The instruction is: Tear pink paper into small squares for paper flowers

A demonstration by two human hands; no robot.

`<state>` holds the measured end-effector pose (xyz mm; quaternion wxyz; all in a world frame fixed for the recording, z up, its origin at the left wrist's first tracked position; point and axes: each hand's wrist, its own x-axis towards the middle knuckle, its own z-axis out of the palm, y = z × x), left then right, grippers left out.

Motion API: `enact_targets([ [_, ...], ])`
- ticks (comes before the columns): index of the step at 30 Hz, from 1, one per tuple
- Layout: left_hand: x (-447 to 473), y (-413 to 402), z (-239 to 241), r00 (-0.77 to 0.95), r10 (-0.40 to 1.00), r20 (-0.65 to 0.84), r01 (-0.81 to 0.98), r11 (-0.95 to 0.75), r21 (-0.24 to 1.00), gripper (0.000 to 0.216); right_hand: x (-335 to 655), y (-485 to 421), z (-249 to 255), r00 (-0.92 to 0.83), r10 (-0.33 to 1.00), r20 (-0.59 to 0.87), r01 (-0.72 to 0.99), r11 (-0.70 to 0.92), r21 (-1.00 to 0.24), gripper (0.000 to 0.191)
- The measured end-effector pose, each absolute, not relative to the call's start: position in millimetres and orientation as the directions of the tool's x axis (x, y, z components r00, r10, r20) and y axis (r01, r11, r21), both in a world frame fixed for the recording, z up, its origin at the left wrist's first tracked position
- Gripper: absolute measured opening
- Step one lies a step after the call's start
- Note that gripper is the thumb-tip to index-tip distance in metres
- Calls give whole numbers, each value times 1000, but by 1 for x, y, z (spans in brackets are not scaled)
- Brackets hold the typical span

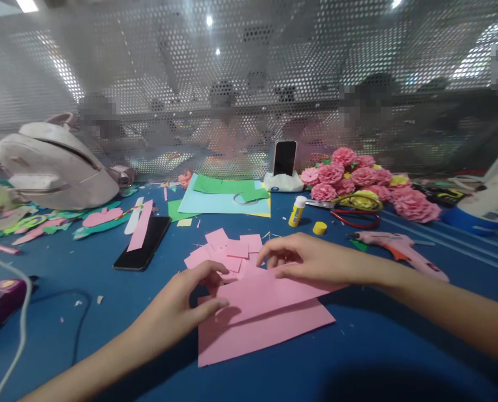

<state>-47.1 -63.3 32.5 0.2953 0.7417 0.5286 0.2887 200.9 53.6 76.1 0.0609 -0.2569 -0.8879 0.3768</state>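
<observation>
Between my two hands is a folded-over or upper piece of pink paper [274, 296], raised above a larger pink sheet [269, 335] on the blue table. My left hand [202, 296] pinches its left end between thumb and fingers. At the top edge, my right hand [295, 259] grips the same paper with thumb in front and fingers curled behind. Just beyond my hands lies a loose pile of small pink paper squares [221, 251]. Whether the two pink layers are joined cannot be told.
An uncapped glue stick [297, 212] stands near its yellow cap [320, 228]. To the right lie a pink glue gun [400, 248], red-handled scissors [355, 220] and pink paper flowers [336, 176]. A black phone [144, 245] and a white backpack [60, 167] are at left.
</observation>
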Motion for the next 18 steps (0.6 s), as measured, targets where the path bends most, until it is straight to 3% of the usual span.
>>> enact_targets([
  [3,-46,-59,28,242,965,102,655,-240,717,17,197,56,65,-859,492,-138,397,472,-787,28],
  [8,-55,-57,23,241,969,53,659,-203,724,15,206,54,59,-827,519,-217,459,400,-794,24],
  [14,-60,-66,26,216,972,-95,776,-111,621,14,225,51,54,-750,608,-261,609,482,-630,15],
  [18,-59,-69,25,251,965,-78,807,-163,568,15,232,48,51,-721,660,-214,660,558,-502,16],
])
